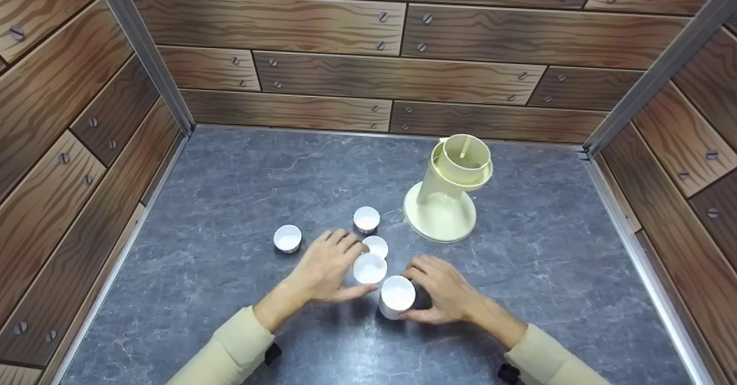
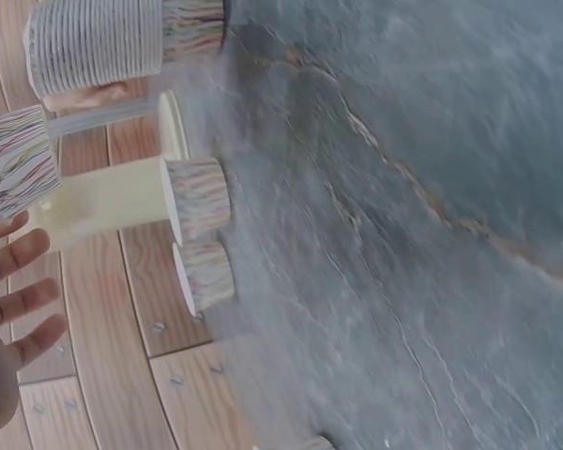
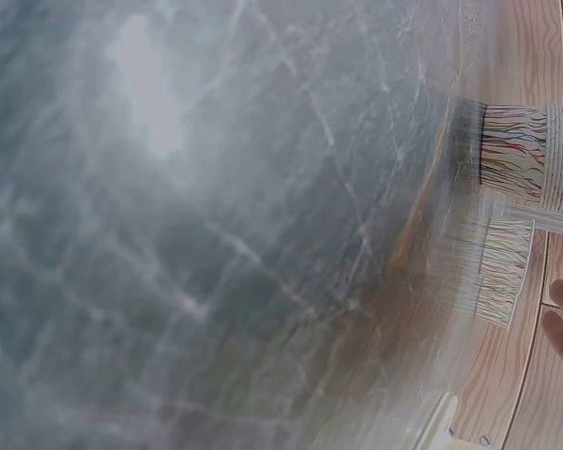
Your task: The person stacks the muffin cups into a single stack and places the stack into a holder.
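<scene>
In the head view my left hand [image 1: 331,265] pinches a small white paper cup [image 1: 370,269] between thumb and fingers. The left wrist view shows that paper cup [image 2: 21,161] raised off the tabletop, its side printed with wavy coloured lines. My right hand [image 1: 440,290] grips a stack of nested paper cups [image 1: 397,297], thumb and fingers around its side. The stack's many rims [image 2: 98,42] show as ridges in the left wrist view. Just beyond the pinched cup stand two single cups, one nearer [image 1: 377,247] and one farther [image 1: 367,219].
Another single paper cup [image 1: 287,239] stands left of my left hand. A pale yellow stand [image 1: 442,218] with a round base and a ring-shaped top rises at the back right. Wood-patterned walls [image 1: 322,74] enclose the grey marbled tabletop [image 1: 242,166].
</scene>
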Motion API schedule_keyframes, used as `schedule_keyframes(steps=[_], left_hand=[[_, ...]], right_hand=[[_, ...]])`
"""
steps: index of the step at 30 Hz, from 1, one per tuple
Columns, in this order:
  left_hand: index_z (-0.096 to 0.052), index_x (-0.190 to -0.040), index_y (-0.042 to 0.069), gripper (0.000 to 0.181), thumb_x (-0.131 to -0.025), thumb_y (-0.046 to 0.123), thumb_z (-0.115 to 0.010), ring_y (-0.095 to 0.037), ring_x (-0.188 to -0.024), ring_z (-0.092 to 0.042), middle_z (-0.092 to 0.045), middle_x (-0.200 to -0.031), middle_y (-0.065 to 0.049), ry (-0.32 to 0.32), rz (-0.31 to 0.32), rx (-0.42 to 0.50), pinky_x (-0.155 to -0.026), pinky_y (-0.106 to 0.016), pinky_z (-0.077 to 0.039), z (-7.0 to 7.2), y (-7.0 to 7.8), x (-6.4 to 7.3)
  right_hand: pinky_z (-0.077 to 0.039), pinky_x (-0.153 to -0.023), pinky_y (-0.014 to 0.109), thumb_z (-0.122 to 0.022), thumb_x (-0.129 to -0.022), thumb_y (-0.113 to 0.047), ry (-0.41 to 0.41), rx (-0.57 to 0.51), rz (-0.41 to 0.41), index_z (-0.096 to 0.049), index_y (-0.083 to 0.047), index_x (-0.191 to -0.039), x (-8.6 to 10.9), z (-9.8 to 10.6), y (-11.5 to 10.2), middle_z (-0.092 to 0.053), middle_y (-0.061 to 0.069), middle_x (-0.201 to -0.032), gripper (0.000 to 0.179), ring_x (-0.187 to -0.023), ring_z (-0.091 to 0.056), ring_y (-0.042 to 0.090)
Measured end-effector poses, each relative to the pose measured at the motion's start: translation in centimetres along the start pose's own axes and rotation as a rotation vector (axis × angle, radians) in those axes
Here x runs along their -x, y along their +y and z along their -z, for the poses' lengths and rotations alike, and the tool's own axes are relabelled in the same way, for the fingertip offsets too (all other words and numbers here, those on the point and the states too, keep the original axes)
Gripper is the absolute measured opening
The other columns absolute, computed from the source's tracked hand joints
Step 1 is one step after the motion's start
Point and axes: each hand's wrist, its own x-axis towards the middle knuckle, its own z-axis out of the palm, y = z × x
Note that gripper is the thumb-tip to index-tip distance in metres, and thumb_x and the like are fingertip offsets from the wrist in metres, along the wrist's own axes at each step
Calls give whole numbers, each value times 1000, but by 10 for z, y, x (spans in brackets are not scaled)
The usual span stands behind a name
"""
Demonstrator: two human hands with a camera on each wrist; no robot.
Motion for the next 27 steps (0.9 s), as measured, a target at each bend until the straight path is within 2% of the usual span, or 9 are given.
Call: schedule_keyframes(steps=[12,18,27], left_hand=[[-67,-109,20,60,-84,75,-67,-16,-96,-63,-70,-104,3,124,-30,76,-85,-32,-54,6,10,-8],[-68,-110,20,59,-83,73,-69,-16,-100,-64,-70,-106,4,142,-46,120,-88,-31,-54,8,17,-13],[-68,-112,21,61,-81,73,-73,-15,-101,-62,-68,-106,4,142,-53,145,-84,-29,-52,3,27,-16]], right_hand=[[-51,-80,26,-84,-77,-63,9,17,18,-68,-16,-107,0,-2,1,-65,-4,-100,59,-90,-60,11],[-52,-81,25,-82,-79,-65,3,29,22,-67,-15,-104,1,-2,2,-65,-2,-100,58,-90,-60,11],[-50,-77,26,-79,-81,-66,11,40,15,-64,-13,-100,1,-3,1,-62,-3,-97,58,-87,-58,11]])
